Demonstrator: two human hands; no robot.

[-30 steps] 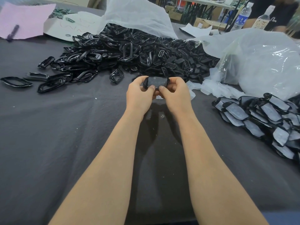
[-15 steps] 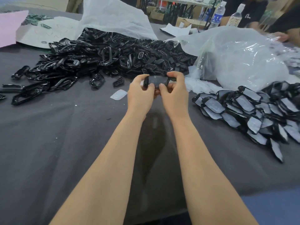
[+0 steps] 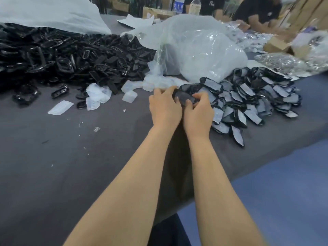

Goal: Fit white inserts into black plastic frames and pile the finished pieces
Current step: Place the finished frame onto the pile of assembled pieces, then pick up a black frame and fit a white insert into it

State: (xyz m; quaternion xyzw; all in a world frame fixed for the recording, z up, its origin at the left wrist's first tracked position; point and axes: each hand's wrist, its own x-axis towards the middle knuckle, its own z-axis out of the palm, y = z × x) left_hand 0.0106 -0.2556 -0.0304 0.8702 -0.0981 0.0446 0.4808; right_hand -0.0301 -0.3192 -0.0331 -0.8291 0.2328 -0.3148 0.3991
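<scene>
Frame (image 3: 183, 98), dark oblong plastic, pinched between left grip (image 3: 165, 108) and right grip (image 3: 199, 112).

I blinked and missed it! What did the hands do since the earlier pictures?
The left hand and right hand carried the black piece rightward, from in front of the empty-frame heap to the left edge of the finished pile. Both still grip it. Heap, pile and plastic bag stayed put.

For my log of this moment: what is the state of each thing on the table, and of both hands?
Left hand: grips the piece.
Right hand: grips the piece, thumb on top.
Piece: held by both hands at the finished pile's edge.
Finished pile: spread on the table.
Black frames: heaped, unfilled.
White inserts: scattered loose.
</scene>
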